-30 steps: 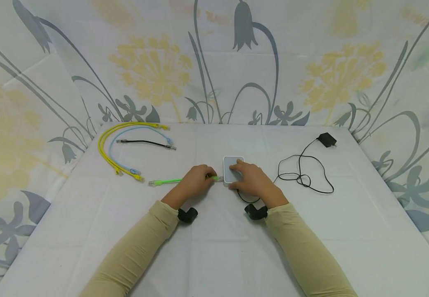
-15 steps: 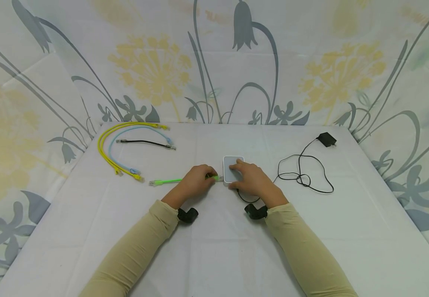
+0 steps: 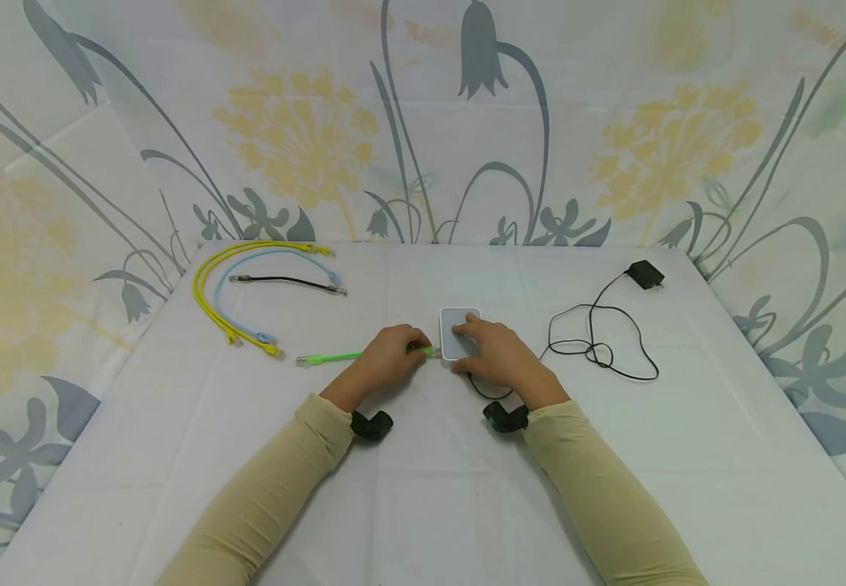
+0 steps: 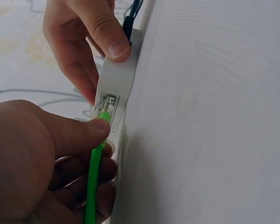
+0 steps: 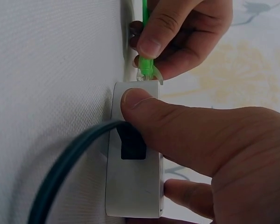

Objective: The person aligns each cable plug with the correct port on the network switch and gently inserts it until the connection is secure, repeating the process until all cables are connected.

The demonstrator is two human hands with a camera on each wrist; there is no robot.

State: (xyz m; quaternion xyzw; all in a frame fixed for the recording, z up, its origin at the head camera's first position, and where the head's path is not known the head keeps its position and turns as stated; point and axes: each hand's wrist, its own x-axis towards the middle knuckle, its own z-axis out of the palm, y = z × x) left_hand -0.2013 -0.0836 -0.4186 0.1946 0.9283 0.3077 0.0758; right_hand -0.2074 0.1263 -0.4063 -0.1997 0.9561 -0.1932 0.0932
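Note:
My left hand [image 3: 391, 356] pinches the green network cable [image 3: 330, 357] just behind its clear plug [image 4: 107, 103], thumb on top and fingers curled beneath. That plug sits at the port in the side of a small white router [image 3: 454, 334] with a grey top. Part of the plug shows inside the opening; whether it is fully seated I cannot tell. My right hand [image 3: 499, 355] grips the router from the other side, its thumb on the edge near the black power plug [image 5: 132, 142] and fingers over the top. The router's far side is hidden.
Yellow cables [image 3: 206, 289], a light blue cable [image 3: 217, 297] and a short black cable [image 3: 287, 280] lie at the back left. A black power adapter [image 3: 645, 275] with its looped cord [image 3: 640, 338] lies on the right. Patterned cloth [image 3: 423, 122] rises behind the white table [image 3: 423, 505].
The left hand and the green cable have shifted very slightly right, toward the router. The right hand and the router have stayed almost still.

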